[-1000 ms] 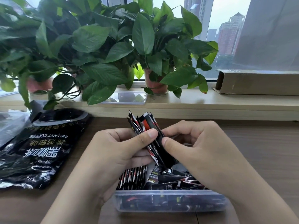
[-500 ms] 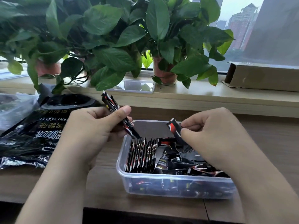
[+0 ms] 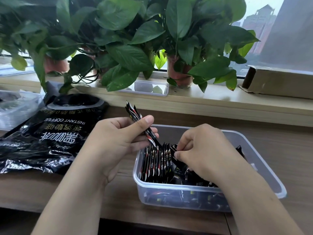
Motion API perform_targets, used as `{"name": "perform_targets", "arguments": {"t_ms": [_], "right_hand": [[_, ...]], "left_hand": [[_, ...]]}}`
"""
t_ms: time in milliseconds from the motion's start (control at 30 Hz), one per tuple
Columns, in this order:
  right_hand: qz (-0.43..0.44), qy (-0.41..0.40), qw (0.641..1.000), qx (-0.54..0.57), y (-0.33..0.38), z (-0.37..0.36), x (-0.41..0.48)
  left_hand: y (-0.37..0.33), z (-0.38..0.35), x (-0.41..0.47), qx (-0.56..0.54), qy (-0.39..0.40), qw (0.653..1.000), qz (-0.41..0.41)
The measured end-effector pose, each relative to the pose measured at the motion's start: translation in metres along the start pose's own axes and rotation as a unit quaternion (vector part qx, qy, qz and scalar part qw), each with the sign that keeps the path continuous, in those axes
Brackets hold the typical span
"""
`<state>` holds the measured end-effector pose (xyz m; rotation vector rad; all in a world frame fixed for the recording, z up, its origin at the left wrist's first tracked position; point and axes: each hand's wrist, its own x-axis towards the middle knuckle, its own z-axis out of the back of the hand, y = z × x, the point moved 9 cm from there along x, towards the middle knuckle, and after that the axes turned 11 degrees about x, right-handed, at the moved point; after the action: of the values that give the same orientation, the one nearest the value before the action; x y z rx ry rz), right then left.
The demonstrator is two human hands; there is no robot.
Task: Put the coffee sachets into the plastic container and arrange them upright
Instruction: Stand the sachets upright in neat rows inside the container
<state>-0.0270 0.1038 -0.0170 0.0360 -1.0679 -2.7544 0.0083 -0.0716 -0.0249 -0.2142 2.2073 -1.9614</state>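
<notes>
the left hand [image 3: 116, 141] grips a small bundle of sachets [image 3: 135, 114] angled down at the upright row [image 3: 155, 163] in the plastic container [image 3: 264, 167]; the right hand [image 3: 203, 153] pinches a single sachet [image 3: 173, 148] beside it. pushing in carelessly could topple the row.

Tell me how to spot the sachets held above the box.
Find the clear plastic container on the desk. Over its far left corner, the left hand pinches a slim bundle of sachets. Unlike the upright row inside, it slants up in midair.

Black sachets [image 3: 156, 162] striped red and white; black bag [image 3: 50, 136] lettered gold and white; green leaves [image 3: 128, 56].
</notes>
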Motion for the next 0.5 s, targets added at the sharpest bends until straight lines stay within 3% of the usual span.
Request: {"name": "perform_targets", "arguments": {"t_ms": [200, 300, 500], "right_hand": [[-0.023, 0.102, 0.992, 0.066, 0.0, -0.025, -0.004], [-0.025, 0.134, 0.99, 0.031, -0.002, -0.031, -0.002], [-0.011, 0.097, 0.995, -0.014, 0.001, -0.025, -0.001]], "left_hand": [[0.001, 0.0, 0.0, 0.003, 0.017, 1.0, -0.006], [0.001, 0.0, 0.001, 0.001, 0.021, 1.0, -0.009], [-0.001, -0.002, 0.001, 0.013, 0.025, 0.999, -0.02]]}}
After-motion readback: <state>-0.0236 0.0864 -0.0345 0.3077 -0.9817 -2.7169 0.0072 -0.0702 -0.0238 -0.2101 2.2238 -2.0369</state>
